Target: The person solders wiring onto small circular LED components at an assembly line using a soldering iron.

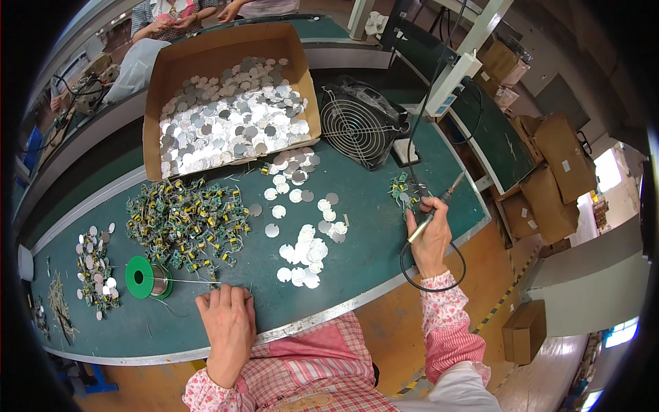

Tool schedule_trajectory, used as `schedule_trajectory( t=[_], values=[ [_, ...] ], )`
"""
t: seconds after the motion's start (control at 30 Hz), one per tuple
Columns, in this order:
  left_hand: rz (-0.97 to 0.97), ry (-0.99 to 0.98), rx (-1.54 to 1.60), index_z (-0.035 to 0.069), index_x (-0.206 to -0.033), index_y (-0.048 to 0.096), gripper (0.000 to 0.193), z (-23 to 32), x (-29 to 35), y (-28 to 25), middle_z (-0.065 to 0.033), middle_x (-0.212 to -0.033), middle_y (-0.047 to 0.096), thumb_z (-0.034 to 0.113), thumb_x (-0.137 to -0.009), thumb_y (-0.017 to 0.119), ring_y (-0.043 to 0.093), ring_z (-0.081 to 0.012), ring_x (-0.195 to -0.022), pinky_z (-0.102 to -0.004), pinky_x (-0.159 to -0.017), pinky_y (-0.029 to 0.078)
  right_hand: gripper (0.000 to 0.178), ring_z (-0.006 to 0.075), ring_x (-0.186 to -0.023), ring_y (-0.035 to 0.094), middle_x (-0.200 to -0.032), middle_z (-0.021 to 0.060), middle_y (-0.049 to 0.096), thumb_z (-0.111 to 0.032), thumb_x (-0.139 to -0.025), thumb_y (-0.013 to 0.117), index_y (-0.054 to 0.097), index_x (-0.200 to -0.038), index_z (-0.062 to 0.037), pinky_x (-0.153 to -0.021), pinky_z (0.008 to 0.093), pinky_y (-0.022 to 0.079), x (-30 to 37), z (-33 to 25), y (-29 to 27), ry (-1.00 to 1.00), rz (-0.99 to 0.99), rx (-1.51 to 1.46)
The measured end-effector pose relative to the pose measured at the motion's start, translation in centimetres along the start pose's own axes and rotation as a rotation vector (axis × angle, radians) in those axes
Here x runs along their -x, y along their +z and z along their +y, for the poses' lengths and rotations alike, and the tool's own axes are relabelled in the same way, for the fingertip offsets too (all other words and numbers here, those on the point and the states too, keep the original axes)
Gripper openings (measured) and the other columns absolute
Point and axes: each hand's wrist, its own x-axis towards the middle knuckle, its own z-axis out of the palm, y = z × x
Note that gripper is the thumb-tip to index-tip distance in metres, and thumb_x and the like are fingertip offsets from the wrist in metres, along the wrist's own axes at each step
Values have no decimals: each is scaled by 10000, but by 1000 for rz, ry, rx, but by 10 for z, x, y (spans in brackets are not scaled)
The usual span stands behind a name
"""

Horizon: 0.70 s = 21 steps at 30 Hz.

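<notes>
My right hand (431, 237) is closed around a soldering iron (441, 203) with a thin black cable, above the right part of the green bench. Just beyond those fingers lies a small clump of circuit boards (402, 191). My left hand (228, 319) rests at the bench's front edge with its fingers curled down. Solder wire (192, 281) runs from a green spool (139, 277) to its fingertips; whatever they pinch is hidden. Between my hands lie loose silvery discs (305, 253). Beyond the left hand is a heap of small boards with yellow parts and wires (189, 223).
A cardboard box (155, 130) full of discs stands at the back, beside a black fan (357, 127) with a wire guard. Discs on boards (96, 268) and wire scraps (60, 302) lie far left. Cartons (559, 165) stand at right. Other people's hands (175, 22) show beyond the bench.
</notes>
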Motion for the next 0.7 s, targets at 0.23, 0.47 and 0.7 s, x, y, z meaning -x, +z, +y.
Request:
schedule_trajectory(
  t=[0.23,0.47,0.7],
  values=[
    [-62,55,-222,46,-786,530,114,8,-6,-5,-105,-762,498,-6,-728,613,503,-272,-759,-389,-751,329,431,259,-743,625,-810,89,583,-46,-745,721,445,-1075,-75,-663,350,484,11,-7,13,127,-118,-91],
    [-9,-136,161,70,-904,585,154,-10,-3,-12,-94,-860,567,36,-764,637,524,-274,-793,-378,-757,344,332,151,-799,594,-965,80,578,36,-817,641,454,-1085,-25,-722,256,487,26,-13,-6,323,-29,-415],
    [-5,-13,-42,65,-992,577,254,1,-1,-6,-67,-996,552,68,-749,652,516,-245,-907,-379,-801,346,332,227,-738,564,-924,115,620,59,-733,683,500,-992,-40,-681,326,467,74,-103,-3,-204,-198,-437]
  ],
)
